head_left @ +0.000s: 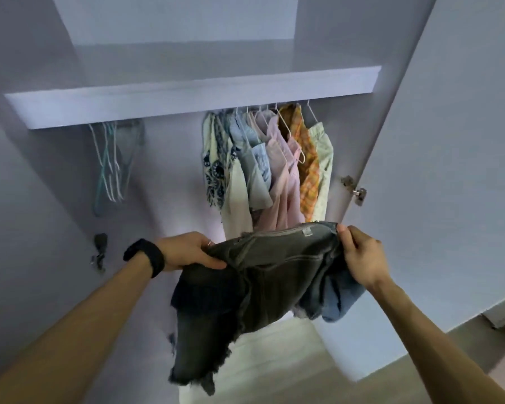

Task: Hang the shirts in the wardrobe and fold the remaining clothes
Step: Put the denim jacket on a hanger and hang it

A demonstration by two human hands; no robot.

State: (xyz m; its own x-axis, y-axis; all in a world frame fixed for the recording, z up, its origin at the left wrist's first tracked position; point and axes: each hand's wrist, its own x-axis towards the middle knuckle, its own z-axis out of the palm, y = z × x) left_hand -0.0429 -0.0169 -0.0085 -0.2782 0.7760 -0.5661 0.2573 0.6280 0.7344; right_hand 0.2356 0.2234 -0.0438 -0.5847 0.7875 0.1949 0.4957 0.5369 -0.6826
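Under the shelf [99, 107] at the wardrobe's far left dangle empty hangers [111, 161], but we judge they are not needed for this step: shorts get folded, not hung.

Our left hand [187, 252], a black watch [145, 256] on its wrist, grips the left end of the waistband, thumb on top and the rest curled under the cloth. To fold well, we would first draw the two hands apart until the band is taut. A short shake should then let both legs drop flat. Next we would bring one hand across to the other so leg lies on leg with the seams matched, and finally double the hems up.

The dark grey denim shorts [263, 281] hang in the air before the wardrobe, just below the row of hung shirts [268, 167]. Their waistband is uppermost and runs left to right between our hands, a little higher at the right. The legs droop toward us with the frayed hems lowest, so the long axis runs from band down to hems, slanting leftward. The left side is bunched.

Our right hand [359, 252] pinches the band's right end between thumb and fingers [357, 234]. Beneath it hangs a light blue denim piece [338, 304]; whether that hand holds it too, we cannot tell. We would free it first, lest it be folded in.
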